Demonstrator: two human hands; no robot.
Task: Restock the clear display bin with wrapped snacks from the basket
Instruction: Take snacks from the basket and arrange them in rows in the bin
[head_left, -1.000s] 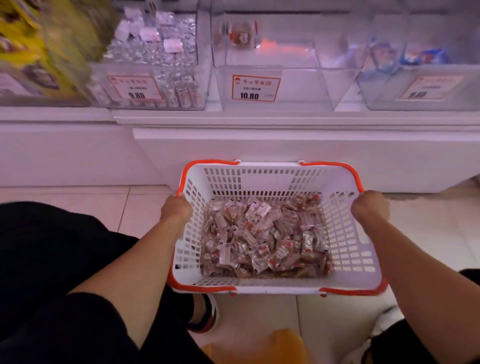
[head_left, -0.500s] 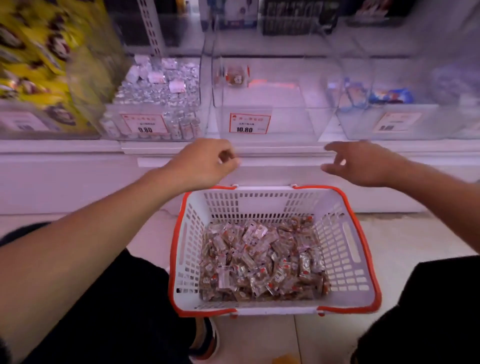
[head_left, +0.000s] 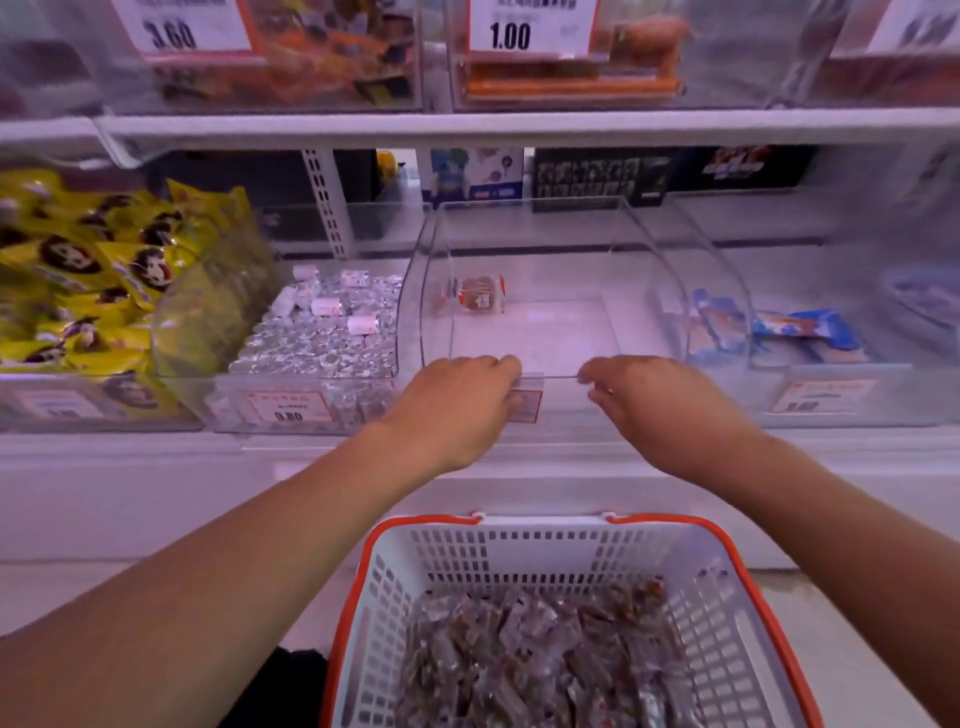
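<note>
The clear display bin (head_left: 540, 244) stands on the middle shelf and holds a single wrapped snack (head_left: 475, 296) at its back left. My left hand (head_left: 457, 410) grips the bin's front edge beside the price tag, fingers curled over the lip. A little to the right, my right hand (head_left: 654, 405) pinches the same front edge between fingers and thumb. Below the hands, the white basket with an orange rim (head_left: 519, 540) sits on the floor. It holds a heap of several wrapped snacks (head_left: 545, 660).
A bin of silver-wrapped candies (head_left: 322, 338) sits directly left of the clear bin, with yellow packets (head_left: 78, 270) further left. A bin with blue packets (head_left: 800, 332) is on the right. An upper shelf (head_left: 467, 127) with more bins overhangs closely.
Both hands let go of the basket's sides, rose to the shelf and now hold the clear bin's front edge. The view has tilted up toward the shelves.
</note>
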